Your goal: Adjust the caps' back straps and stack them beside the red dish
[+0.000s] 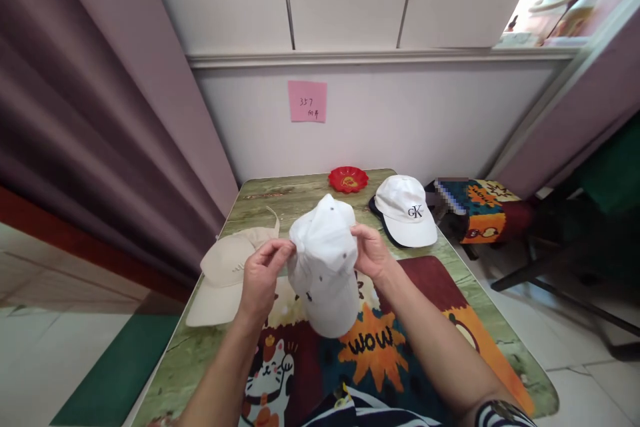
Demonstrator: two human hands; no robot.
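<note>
A white baseball cap [327, 260] is held between my two hands over the printed mat, its brim pointing toward me. My left hand [265, 270] pinches the cap's left side with thumb and finger. On the opposite side, my right hand [369, 250] grips the edge of the crown, its fingertips partly hidden behind the fabric. Left of my left hand lies a beige cap [225, 273], brim toward the near left. To the right sits another white cap [405, 210] with dark "CK"-like letters, resting on a dark cap [393, 233] that shows only at its edge.
A red scalloped dish [349, 179] stands at the table's back edge. The colourful mat [435, 287] covers the near part of the green wood-patterned table [520, 347]. A pink note [307, 101] is stuck on the wall. Beyond the right edge is a stool [483, 210].
</note>
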